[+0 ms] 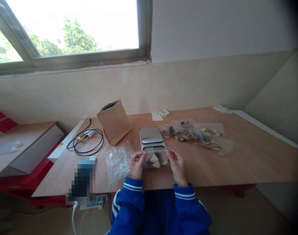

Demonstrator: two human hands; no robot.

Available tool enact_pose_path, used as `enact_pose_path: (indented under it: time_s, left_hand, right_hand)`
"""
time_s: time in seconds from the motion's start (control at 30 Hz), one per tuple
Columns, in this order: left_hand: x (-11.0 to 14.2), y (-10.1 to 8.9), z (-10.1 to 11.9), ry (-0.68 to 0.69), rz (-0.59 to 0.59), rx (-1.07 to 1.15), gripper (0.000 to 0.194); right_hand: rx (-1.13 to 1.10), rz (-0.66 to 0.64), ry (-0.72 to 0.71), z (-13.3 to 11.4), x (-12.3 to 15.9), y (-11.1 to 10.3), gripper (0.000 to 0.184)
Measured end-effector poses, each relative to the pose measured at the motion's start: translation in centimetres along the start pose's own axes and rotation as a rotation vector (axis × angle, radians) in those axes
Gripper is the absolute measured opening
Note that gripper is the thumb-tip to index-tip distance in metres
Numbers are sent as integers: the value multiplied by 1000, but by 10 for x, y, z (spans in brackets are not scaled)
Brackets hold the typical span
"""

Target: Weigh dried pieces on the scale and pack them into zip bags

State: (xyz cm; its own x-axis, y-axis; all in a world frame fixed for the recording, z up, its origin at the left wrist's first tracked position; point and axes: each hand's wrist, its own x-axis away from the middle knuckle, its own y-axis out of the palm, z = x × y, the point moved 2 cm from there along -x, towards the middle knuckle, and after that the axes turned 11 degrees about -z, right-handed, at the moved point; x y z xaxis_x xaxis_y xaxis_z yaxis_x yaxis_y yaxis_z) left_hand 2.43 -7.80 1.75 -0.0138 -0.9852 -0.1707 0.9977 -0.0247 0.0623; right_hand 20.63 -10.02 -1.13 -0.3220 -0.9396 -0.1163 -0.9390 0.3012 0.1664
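Between my two hands is a clear zip bag (154, 160) with pale and dark dried slices inside. My left hand (137, 164) pinches its upper left corner, and my right hand (176, 164) pinches the upper right. The bag is held just in front of a kitchen scale (151, 135) with a metal plate and a dark display, partly covering the scale's front. Beside my left hand lies a clear zip bag (116, 164) with a red seal strip, flat on the table; its contents are hard to make out.
Several filled zip bags (186, 134) lie right of the scale. A brown paper pouch (115, 122) stands behind left, near a coiled black cable (86, 150). A blurred dark device (81, 179) lies at the table's left front. White crumpled pieces (163, 113) lie by the wall.
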Motion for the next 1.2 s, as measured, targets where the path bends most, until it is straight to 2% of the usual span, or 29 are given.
enact_pose_path:
  time_s: [0.2, 0.33, 0.57, 0.73, 0.93, 1.07, 1.2]
  left_hand:
    - [1, 1, 0, -7, -6, 18, 25]
    - [1, 4, 3, -36, -65, 82, 29]
    - [3, 9, 9, -64, -162, 106, 29]
    - [2, 7, 6, 16, -156, 45, 25]
    - [2, 4, 4, 85, -138, -3, 21]
    - [2, 4, 5, 93, -120, -2, 21]
    - [3, 5, 7, 36, -123, 31, 23]
  right_hand:
    - [-12, 2, 2, -4, 1, 2, 37]
    - [-90, -29, -3, -8, 4, 3, 33]
    - [-128, -173, 22, -11, 6, 7, 30]
    - [-71, -153, -46, -15, 6, 8, 22]
    - [-67, -127, -60, -19, 8, 9, 20]
    - [-73, -127, -64, -19, 8, 10, 19]
    - [-98, -111, -9, -15, 8, 9, 24]
